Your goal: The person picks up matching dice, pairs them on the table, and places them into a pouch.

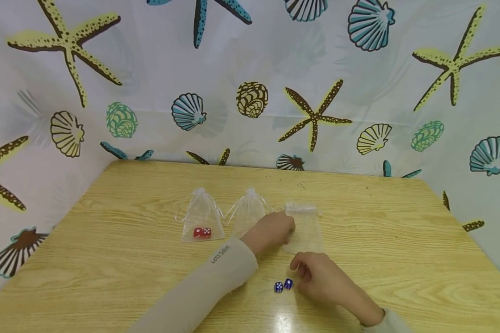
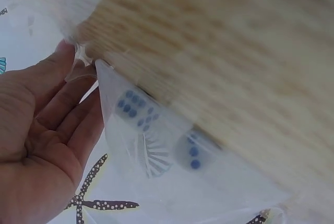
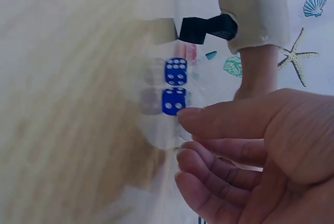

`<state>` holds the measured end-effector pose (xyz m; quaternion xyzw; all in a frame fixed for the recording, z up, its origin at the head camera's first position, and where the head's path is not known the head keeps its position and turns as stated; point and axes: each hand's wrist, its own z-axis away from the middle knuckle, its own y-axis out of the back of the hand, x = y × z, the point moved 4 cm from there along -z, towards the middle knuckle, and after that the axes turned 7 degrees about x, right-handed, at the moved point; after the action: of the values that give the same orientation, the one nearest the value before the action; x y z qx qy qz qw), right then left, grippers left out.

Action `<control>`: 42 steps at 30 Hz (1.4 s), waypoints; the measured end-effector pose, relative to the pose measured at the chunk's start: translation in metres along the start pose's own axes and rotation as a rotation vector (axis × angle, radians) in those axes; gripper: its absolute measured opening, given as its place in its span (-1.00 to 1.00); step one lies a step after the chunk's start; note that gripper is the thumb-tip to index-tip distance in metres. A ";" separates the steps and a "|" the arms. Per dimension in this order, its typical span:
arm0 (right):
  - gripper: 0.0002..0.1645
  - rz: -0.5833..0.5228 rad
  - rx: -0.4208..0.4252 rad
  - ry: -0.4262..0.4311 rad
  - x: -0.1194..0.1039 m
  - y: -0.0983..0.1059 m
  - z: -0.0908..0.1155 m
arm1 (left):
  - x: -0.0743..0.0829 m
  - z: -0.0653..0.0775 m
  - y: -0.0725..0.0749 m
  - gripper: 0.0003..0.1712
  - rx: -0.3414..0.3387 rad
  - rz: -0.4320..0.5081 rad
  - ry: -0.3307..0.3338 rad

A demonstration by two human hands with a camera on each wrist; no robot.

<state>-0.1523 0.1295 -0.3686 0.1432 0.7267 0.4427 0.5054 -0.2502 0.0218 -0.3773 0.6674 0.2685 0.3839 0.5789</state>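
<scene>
My left hand reaches across to the left side of the rightmost sheer white drawstring bag, pinching its edge between thumb and fingers. That bag lies flat on the table. Just nearer to me, my right hand hovers with loosely bent fingers and holds nothing. Its thumb comes right up to one of two blue dice with white dots, side by side on the wood. In the left wrist view, two whitish dice with blue dots show through sheer fabric close to the left hand.
Left of my hands lies a sheer bag holding two red dice. A middle bag is partly covered by my left hand and forearm. Behind the wooden table hangs a cloth printed with shells and starfish.
</scene>
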 end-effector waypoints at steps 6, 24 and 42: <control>-0.69 0.013 0.042 -0.002 -0.003 0.016 -0.004 | 0.003 0.001 0.004 -0.63 0.088 -0.069 -0.059; -0.69 0.047 0.160 -0.101 0.011 0.058 -0.018 | -0.003 0.017 0.029 -0.63 0.214 -0.024 -0.020; -0.42 0.023 0.304 -0.234 0.026 0.079 -0.042 | 0.000 0.039 0.039 -0.67 0.298 -0.084 0.015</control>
<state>-0.2186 0.1702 -0.3178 0.2766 0.7199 0.3142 0.5537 -0.2212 -0.0077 -0.3408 0.7312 0.3545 0.3200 0.4871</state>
